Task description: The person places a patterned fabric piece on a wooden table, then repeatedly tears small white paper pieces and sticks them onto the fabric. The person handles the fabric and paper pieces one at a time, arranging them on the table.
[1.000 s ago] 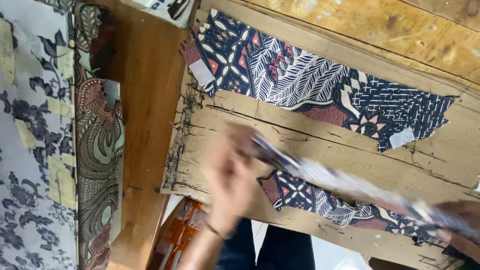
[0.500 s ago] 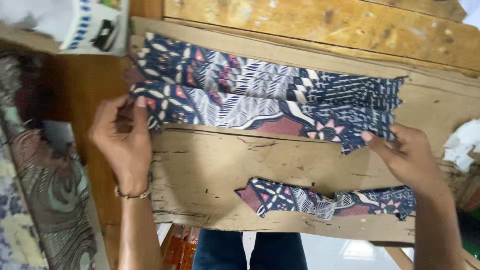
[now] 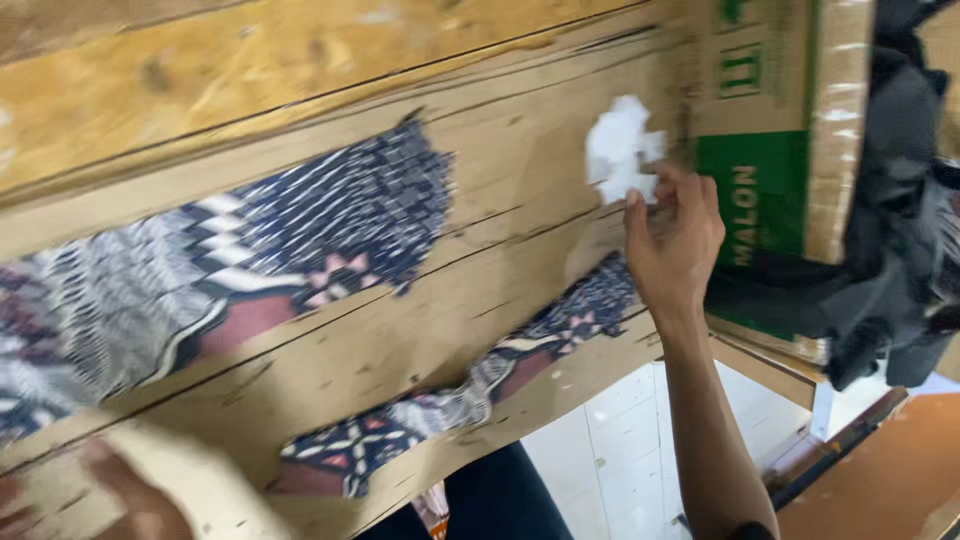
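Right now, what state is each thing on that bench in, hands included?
Right hand: fingertips on the white scraps, whether it grips them is unclear.
White scraps: crumpled, on the bench by the box.
Left hand: blurred at the lower left corner, grip unclear.
Wide cloth: spread flat, ragged right edge.
Narrow strip: flat along the near edge.
Box: lying on the bench's right end.
Bench: worn, cracked.

Rough scratched wood bench [image 3: 520,190], matt patterned cloth strips [image 3: 330,215], crumpled white paper [image 3: 620,150], cardboard box [image 3: 770,130].
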